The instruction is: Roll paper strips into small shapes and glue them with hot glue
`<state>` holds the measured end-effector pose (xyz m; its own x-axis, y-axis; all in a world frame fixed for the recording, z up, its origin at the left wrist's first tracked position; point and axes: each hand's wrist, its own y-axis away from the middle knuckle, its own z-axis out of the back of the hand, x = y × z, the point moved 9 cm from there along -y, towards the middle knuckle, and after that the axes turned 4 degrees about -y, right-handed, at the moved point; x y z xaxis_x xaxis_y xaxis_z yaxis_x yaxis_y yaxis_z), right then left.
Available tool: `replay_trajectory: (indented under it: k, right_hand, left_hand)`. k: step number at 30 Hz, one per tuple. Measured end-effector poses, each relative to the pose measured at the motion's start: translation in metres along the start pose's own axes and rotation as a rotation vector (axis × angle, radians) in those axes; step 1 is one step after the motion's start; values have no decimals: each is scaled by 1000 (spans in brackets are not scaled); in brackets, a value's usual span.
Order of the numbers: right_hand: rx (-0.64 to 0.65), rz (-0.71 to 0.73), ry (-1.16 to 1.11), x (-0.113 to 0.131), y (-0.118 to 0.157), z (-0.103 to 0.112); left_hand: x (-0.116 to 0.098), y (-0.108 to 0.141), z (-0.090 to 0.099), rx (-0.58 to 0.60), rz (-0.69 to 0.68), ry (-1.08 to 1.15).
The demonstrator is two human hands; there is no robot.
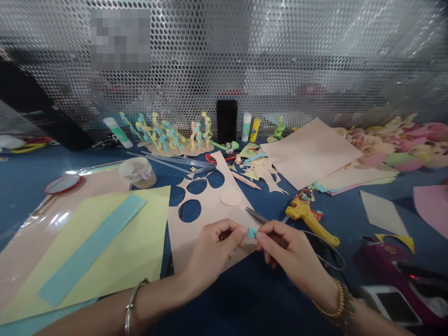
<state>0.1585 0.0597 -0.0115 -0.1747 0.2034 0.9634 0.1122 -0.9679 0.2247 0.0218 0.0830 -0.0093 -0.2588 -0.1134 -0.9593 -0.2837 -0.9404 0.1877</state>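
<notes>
Between my two hands is a small folded piece of blue paper (252, 232). My left hand (219, 242) pinches its left end with thumb and forefinger. At its right end, the thumb and forefinger of my right hand (285, 242) are closed on it too. Beneath them lies a pale pink sheet (189, 238) with round holes cut out, and a loose pink paper disc (231, 197) rests on it. Scissor blades (255, 215) point out from behind my right hand; their handles are hidden.
A yellow glue gun (311, 219) lies to the right, its cord near my right hand. On the left, a blue paper strip (93, 247) crosses a yellow sheet (147, 233). Behind stand a paper cup (137, 171), a phone (227, 122), glue sticks (246, 127) and folded-paper stalks (168, 135).
</notes>
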Motion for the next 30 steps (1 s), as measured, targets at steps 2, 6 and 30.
replay_trajectory:
  k: [2,6,30]
  right_hand:
    - [6,-8,-12,0,0,-1]
    - [13,8,-10,1,1,-1]
    - [-20,17,8,0,2,-2]
  left_hand:
    - [2,1,-1,9,14,10]
    - [2,0,-2,9,21,63]
    - [-4,0,3,-44,-19,-28]
